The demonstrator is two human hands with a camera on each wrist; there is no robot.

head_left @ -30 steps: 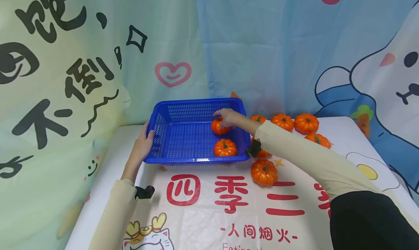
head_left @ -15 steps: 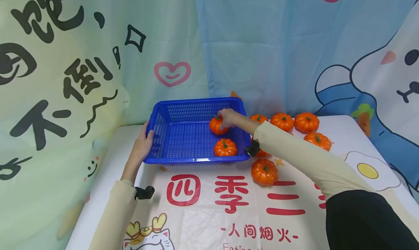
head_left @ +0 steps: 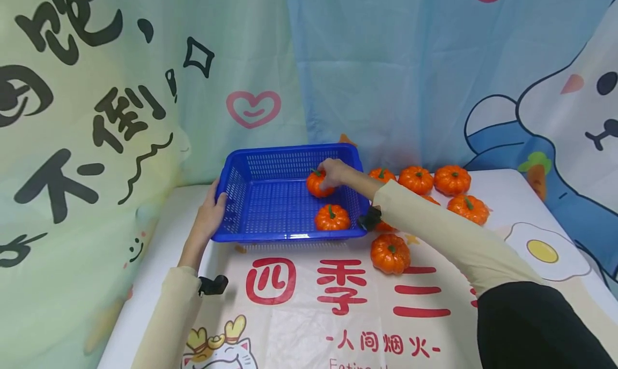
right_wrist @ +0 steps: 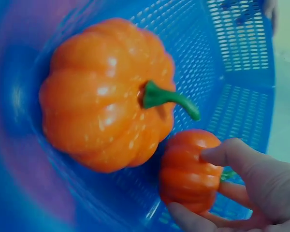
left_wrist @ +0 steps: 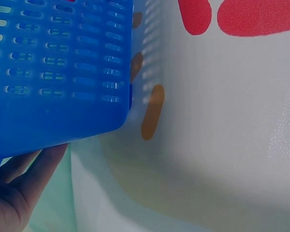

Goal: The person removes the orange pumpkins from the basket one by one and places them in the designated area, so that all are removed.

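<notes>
A blue plastic basket [head_left: 270,236] with slotted walls is on the table. My left hand [head_left: 211,211] grips its left side, thumb at the rim; in the left wrist view the fingers [left_wrist: 36,176] run along the outer wall. Inside, at the right end, my right hand [head_left: 334,173] holds a small orange pumpkin [head_left: 316,184] with a green stem. The right wrist view has thumb and fingers around this pumpkin [right_wrist: 188,171]. Another pumpkin [head_left: 332,218] lies in the basket's near right corner, large in the right wrist view and close beside the held one.
Several more orange pumpkins stand right of the basket, among them one at the front [head_left: 390,255] and others at the back [head_left: 452,180]. My right forearm passes over some of them. A printed cloth [head_left: 299,326] covers the white table; a patterned curtain [head_left: 357,79] hangs behind.
My right hand has shifted slightly left and away inside the basket, taking the pumpkin with it. The left hand and basket look unmoved.
</notes>
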